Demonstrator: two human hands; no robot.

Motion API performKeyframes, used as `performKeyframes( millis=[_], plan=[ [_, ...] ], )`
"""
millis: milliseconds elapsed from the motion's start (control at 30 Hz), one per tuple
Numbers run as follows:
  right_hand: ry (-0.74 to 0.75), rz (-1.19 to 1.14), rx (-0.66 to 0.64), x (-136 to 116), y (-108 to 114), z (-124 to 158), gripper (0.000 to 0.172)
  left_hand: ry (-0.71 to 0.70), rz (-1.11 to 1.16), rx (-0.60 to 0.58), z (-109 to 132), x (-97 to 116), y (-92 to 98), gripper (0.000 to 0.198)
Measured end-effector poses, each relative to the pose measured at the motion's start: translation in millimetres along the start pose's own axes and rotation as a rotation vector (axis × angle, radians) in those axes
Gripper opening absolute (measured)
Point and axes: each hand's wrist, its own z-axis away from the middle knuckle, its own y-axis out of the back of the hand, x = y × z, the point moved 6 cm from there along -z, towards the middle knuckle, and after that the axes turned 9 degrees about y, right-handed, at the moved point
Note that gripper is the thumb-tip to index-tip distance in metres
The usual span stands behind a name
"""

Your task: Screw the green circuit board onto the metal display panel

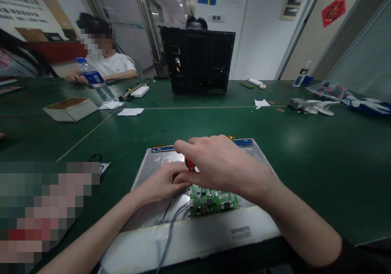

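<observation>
A red-and-black screwdriver (190, 163) is gripped in my right hand (218, 166), with only part of its handle showing between thumb and fingers. Close beside it, my left hand (169, 179) rests over the metal back of a display panel (146, 176), fingers drawn together. Its fingertips are partly hidden behind the right hand, so what they pinch cannot be seen. Just below both hands lies a green circuit board (210, 202) on the panel. Grey cables (172, 229) run from the board's left side towards me. A blue strip board (244, 142) lines the panel's far edge.
A black monitor housing (198, 58) stands across the green table (311, 164). At the left are an open paper box (71, 111) and a tilted water bottle (96, 80). Grey-white gloves (313, 106) lie at the right. A person in white (119, 66) sits opposite.
</observation>
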Motion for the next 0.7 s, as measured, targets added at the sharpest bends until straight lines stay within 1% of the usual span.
performKeyframes(
  millis=[167, 300, 367, 500, 600, 700],
  plan=[
    [-0.014, 0.007, -0.013, -1.0, 2.3, -2.2, 0.020, 0.013, 0.013, 0.005, -0.2, -1.2, 0.2, 0.015],
    [-0.045, 0.003, -0.034, -1.1, 4.3, -3.4, 0.028, -0.029, -0.015, 0.027, 0.7, 3.5, 1.4, 0.019],
    [-0.052, 0.010, -0.052, -1.4, 3.9, -3.5, 0.029, -0.044, -0.025, 0.032, 1.3, 4.7, 1.3, 0.020],
    [-0.015, 0.009, -0.029, -3.7, 3.9, -3.0, 0.018, -0.048, -0.015, 0.065, 1.2, 0.9, 1.7, 0.018],
    [-0.003, -0.002, -0.020, -4.1, 3.5, -2.2, 0.019, -0.039, 0.001, 0.045, 0.1, -2.1, -0.4, 0.015],
    [0.014, -0.020, -0.044, -5.2, 2.2, -1.8, 0.021, -0.042, 0.006, 0.013, -0.4, -0.9, -2.0, 0.013]
  ],
)
